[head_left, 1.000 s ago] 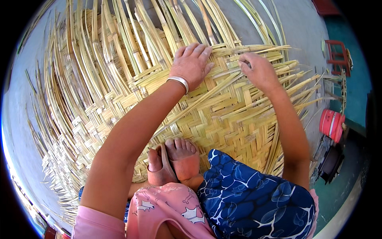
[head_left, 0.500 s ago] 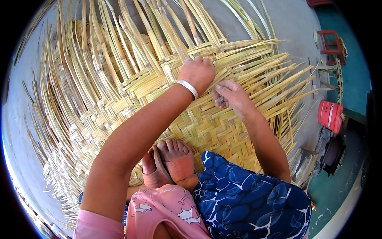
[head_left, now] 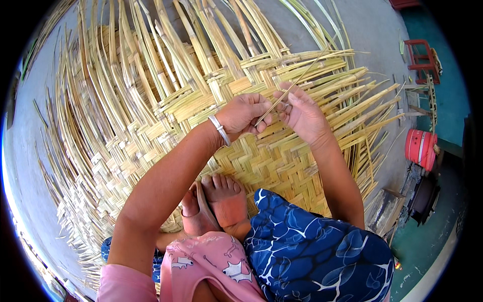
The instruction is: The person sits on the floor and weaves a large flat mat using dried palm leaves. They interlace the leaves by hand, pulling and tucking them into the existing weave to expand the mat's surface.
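My left hand (head_left: pixel 245 114), with a silver bangle (head_left: pixel 220 130) at its wrist, pinches the lower end of a thin dry reed strip (head_left: pixel 274 104). The strip slants up and to the right, past the fingers of my right hand (head_left: pixel 303 115), which close on it a little higher up. Both hands hover over a woven reed mat (head_left: pixel 282 166) of flat yellow strips. Just beyond them, loose strip ends (head_left: pixel 347 100) fan out to the right. Longer unwoven reeds (head_left: pixel 151 55) stretch away at the far side and left.
My feet in sandals (head_left: pixel 226 204) stand on the mat at its near side. To the right are a red stool (head_left: pixel 421 63), a red round container (head_left: pixel 420 149) and a dark round object (head_left: pixel 423 200). Green reeds (head_left: pixel 317 25) lie on the grey floor (head_left: pixel 375 30) at the back.
My left hand has drawn back from the weave toward me and now pinches a thin strip. My right hand has moved slightly up and turned, its fingers now at the strip.
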